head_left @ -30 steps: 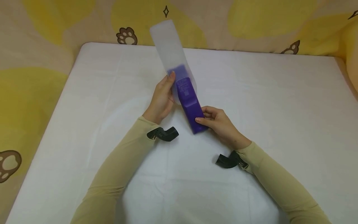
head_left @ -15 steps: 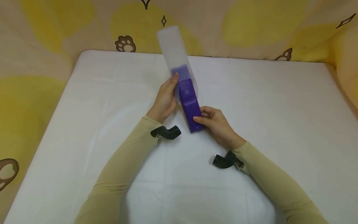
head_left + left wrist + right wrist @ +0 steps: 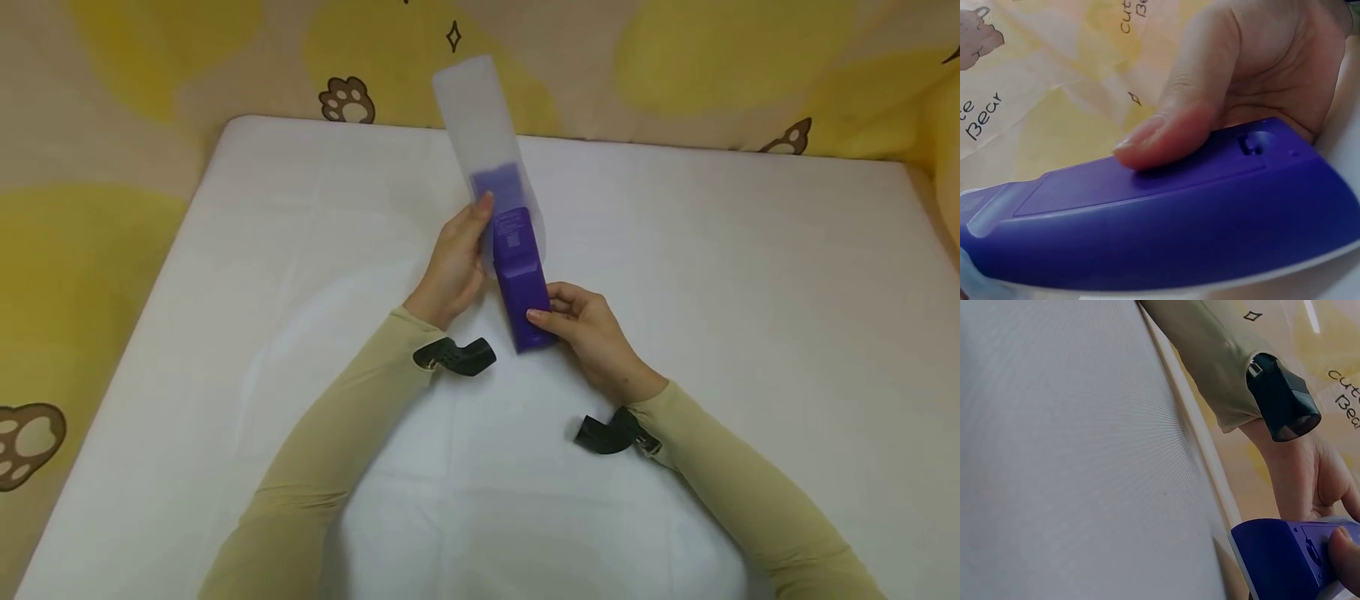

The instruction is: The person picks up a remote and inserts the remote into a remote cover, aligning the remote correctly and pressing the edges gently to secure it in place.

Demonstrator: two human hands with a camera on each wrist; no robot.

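Note:
A purple remote control is held above the white table, its far end inside a translucent white sleeve that stands up and away. My left hand grips the sleeve's mouth and the remote from the left, thumb on top; that thumb presses the remote's purple back in the left wrist view. At the near end of the remote, my right hand pinches it. The right wrist view shows that end with a fingertip on it.
The table top is covered in white cloth, with its far edge against a beige and yellow paw-print fabric. That fabric also runs down the left side. Black wrist cameras sit on both beige sleeves.
The remote has slid a little further into the sleeve, and both hands have shifted slightly with it. The grips are unchanged.

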